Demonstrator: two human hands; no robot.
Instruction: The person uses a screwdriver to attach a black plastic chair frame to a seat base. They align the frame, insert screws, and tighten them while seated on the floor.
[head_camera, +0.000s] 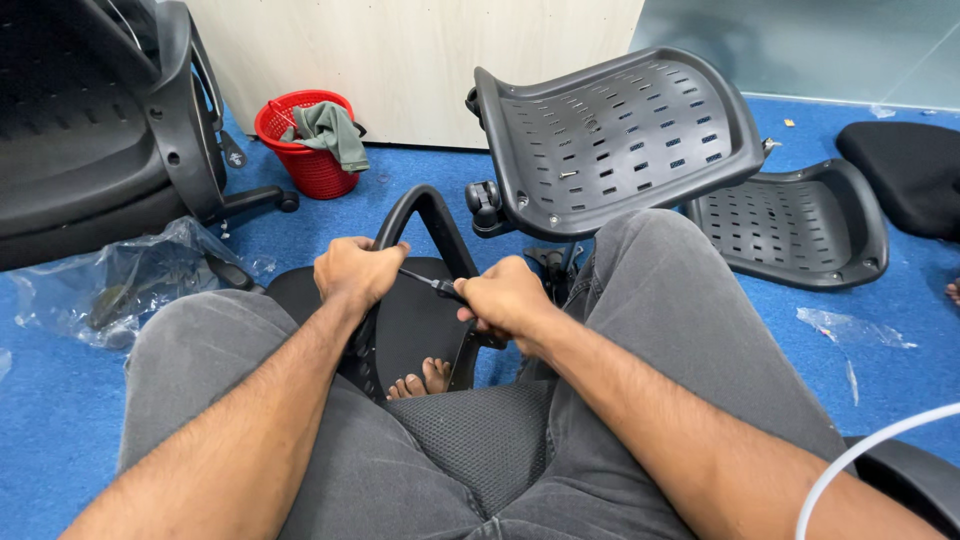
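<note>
Black plastic fills our grip: our left hand (355, 272) is wrapped tight around the curved armrest frame (425, 215), holding it upright between our knees, while our right hand (508, 298) is fisted shut on a small screwdriver (428, 283) whose tip points toward the frame beside the left fingers. Beyond stand two perforated seat shells (620, 140), a red basket (305, 150) with cloth, and crumpled plastic wrap (120, 280) on blue carpet (870, 350)

carpet (60, 420): blue | basket (305, 150): red (lattice) | trousers (690, 330): grey | seat shell (620, 135): black, slotted
</note>
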